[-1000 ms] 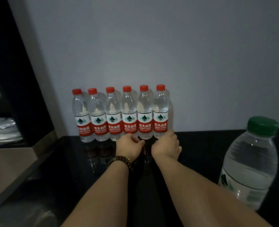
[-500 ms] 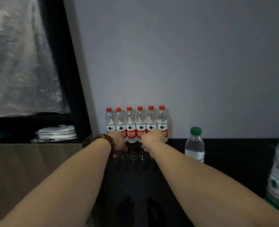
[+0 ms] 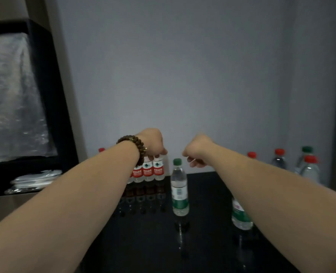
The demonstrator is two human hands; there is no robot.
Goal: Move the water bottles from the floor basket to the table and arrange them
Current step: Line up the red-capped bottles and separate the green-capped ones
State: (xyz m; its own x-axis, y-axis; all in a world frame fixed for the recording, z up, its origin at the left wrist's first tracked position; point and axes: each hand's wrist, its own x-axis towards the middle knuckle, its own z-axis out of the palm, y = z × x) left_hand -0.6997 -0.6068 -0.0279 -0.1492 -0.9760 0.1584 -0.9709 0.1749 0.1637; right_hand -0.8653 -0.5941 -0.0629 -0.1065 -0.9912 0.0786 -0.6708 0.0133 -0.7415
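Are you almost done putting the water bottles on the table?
Partly. A row of red-capped bottles already stands neat against the wall. The left hand hovers at their caps; the right hand holds nothing. A green-capped bottle and more bottles at the right stand loose on the table, probably still to line up. The basket is out of view.

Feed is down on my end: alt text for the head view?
Both hands, fingers curled, are above a black table: the left hand at the tops of a row of red-capped bottles by the wall, the right hand empty near an upright green-capped bottle.
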